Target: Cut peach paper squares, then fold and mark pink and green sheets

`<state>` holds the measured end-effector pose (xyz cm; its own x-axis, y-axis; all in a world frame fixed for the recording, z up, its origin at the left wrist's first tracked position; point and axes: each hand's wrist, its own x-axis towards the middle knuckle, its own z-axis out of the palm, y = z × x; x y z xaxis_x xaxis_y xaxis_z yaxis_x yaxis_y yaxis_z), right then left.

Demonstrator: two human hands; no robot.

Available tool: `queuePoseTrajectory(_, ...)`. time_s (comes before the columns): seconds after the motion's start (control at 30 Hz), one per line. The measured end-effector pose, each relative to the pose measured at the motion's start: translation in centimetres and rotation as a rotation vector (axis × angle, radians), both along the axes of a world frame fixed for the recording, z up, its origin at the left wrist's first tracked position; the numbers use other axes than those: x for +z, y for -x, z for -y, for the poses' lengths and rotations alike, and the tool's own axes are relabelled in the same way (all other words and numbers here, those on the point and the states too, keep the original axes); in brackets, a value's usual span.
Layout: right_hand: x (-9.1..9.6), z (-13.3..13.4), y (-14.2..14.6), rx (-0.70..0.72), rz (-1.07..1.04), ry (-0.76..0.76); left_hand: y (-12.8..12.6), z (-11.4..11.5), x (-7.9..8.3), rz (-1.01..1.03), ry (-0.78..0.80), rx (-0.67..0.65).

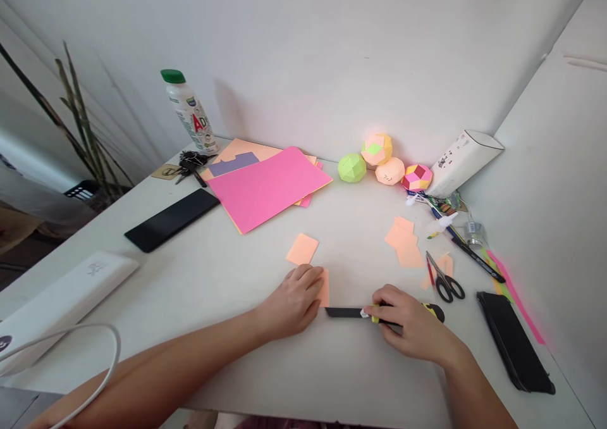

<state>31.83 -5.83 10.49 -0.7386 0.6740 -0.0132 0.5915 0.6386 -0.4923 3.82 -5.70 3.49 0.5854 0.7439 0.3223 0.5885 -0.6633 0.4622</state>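
Note:
My right hand (pixel 408 321) is wrapped round a black and yellow utility knife (pixel 432 310), its dark blade extended to the left over the table. The blade's tip comes close to the lower edge of a small peach piece of paper (pixel 324 288). Fingers of my left hand (pixel 298 299) lie over that paper, pressing it flat and hiding its left part. Just beyond my left hand lies another peach square (pixel 302 249). Several more peach pieces (pixel 405 242) lie overlapping farther to the right.
Scissors (pixel 448 285) lie right of my right hand, near a black pouch (pixel 515 341). Folded paper balls (pixel 351 168) and a white box (pixel 462 163) stand by the wall. Pink sheets (pixel 270 188), a black tablet-like slab (pixel 171 220) and a bottle (pixel 192 116) occupy the left.

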Motion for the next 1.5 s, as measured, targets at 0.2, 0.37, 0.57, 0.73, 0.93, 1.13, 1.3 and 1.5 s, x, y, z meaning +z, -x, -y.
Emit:
queuePoseTrajectory(0.2, 0.2, -0.1, -0.2, -0.018, -0.027, -0.002, 0.2, -0.2, 1.4, 0.074, 0.114, -0.035)
queuePoseTrajectory(0.37, 0.5, -0.1, -0.4, -0.037, -0.045, -0.011, 0.3, -0.5, 1.9, 0.136, 0.188, -0.022)
queuePoseTrajectory(0.57, 0.5, -0.1, -0.3, -0.038, -0.015, -0.002, 0.3, -0.4, 2.0, 0.123, 0.191, -0.005)
queuePoseTrajectory(0.73, 0.5, 0.0, -0.4, -0.036, 0.002, 0.001, 0.2, -0.4, 1.7, 0.083, 0.109, 0.007)
queuePoseTrajectory(0.93, 0.4, 0.0, -0.5, -0.046, 0.025, 0.022, 0.1, -0.6, 0.9, 0.057, -0.005, -0.024)
queuePoseTrajectory(1.13, 0.9, 0.6, 0.0, -0.030, 0.088, 0.056, -0.3, -0.7, 0.3, 0.014, -0.103, -0.041)
queuePoseTrajectory(1.3, 0.8, 1.1, 0.7, -0.026, 0.112, 0.018, -0.7, -0.3, 0.3, -0.017, -0.102, -0.016)
queuePoseTrajectory(1.5, 1.3, 1.5, 1.0, -0.066, 0.175, 0.035, -0.5, 1.0, 0.5, -0.143, -0.026, -0.085)
